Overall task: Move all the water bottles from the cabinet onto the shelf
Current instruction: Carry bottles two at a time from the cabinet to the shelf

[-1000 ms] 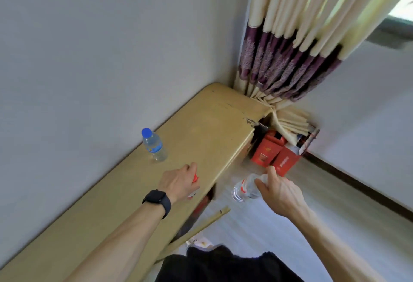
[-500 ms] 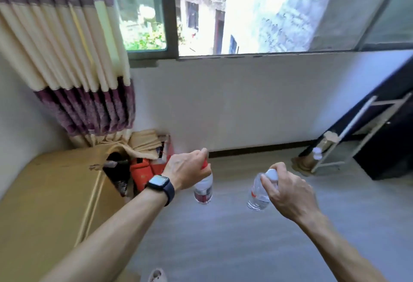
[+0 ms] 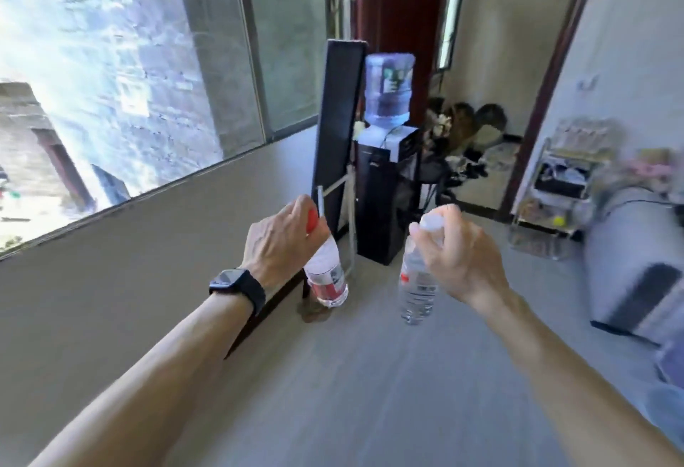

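My left hand (image 3: 281,244), with a black watch on its wrist, grips a clear water bottle with a red cap and red label (image 3: 327,278) by the neck, and the bottle hangs down. My right hand (image 3: 455,255) grips a second clear water bottle with a white cap (image 3: 416,290) near its top. Both bottles are held in the air above the grey floor, side by side. The cabinet is out of view. A wire shelf rack (image 3: 555,185) stands at the right, blurred.
A black water dispenser (image 3: 385,200) with a big blue jug (image 3: 388,91) stands ahead, beside a tall black panel (image 3: 338,122) leaning on the window wall. A grey sofa (image 3: 636,266) is at the right. A doorway with clutter lies beyond.
The view has swung right, from the yellow cabinet and curtain past the window to the room's far end. Both hands have kept their bottles and carried them along.
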{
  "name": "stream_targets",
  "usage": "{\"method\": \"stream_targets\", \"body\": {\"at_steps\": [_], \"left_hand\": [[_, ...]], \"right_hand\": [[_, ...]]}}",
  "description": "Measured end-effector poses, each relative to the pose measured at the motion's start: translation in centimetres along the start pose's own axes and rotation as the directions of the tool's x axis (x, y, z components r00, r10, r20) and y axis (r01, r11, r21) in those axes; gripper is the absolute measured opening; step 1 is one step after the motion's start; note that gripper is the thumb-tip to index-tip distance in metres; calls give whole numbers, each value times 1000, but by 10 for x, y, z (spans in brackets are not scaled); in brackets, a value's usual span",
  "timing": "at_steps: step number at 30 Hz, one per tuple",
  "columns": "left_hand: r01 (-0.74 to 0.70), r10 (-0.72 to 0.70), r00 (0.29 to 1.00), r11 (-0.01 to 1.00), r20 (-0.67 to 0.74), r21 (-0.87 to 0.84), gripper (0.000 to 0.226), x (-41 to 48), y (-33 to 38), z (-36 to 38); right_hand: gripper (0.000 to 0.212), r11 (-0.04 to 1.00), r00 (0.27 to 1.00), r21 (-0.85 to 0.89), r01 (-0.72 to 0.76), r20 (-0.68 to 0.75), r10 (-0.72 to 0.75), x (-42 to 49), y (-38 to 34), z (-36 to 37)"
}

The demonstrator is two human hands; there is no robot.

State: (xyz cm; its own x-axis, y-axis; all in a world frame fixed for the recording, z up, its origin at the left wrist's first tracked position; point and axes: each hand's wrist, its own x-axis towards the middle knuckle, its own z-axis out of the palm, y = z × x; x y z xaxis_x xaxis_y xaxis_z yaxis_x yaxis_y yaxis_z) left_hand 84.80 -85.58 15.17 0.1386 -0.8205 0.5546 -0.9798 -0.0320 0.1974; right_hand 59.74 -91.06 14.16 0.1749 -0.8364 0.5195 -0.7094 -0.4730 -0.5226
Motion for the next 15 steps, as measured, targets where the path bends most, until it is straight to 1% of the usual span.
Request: {"method": "stream_targets", "body": {"at_steps": [2, 5, 7, 11, 15], "left_hand": [[-57, 57, 998, 997, 7, -50, 26, 31, 19, 23], [-213, 216, 976, 972, 24, -101, 28, 72, 43, 50], [-286, 291, 956, 952, 39, -109, 30, 101, 58, 65], [-378, 382, 924, 919, 19, -116, 28, 160, 92, 102], [-439, 447, 894, 881, 12, -176, 24, 205, 135, 145]], "right_hand": [[28, 996, 997, -59, -67, -31, 66, 18, 21, -13], [30, 982, 989, -130, -136, -69, 128, 43, 48, -30], [28, 973, 981, -145, -179, -102, 166, 58, 65, -40], [26, 943, 956, -185, -277, -149, 252, 86, 105, -62], [25, 898, 921, -229, -376, -196, 336, 114, 152, -86]]}}
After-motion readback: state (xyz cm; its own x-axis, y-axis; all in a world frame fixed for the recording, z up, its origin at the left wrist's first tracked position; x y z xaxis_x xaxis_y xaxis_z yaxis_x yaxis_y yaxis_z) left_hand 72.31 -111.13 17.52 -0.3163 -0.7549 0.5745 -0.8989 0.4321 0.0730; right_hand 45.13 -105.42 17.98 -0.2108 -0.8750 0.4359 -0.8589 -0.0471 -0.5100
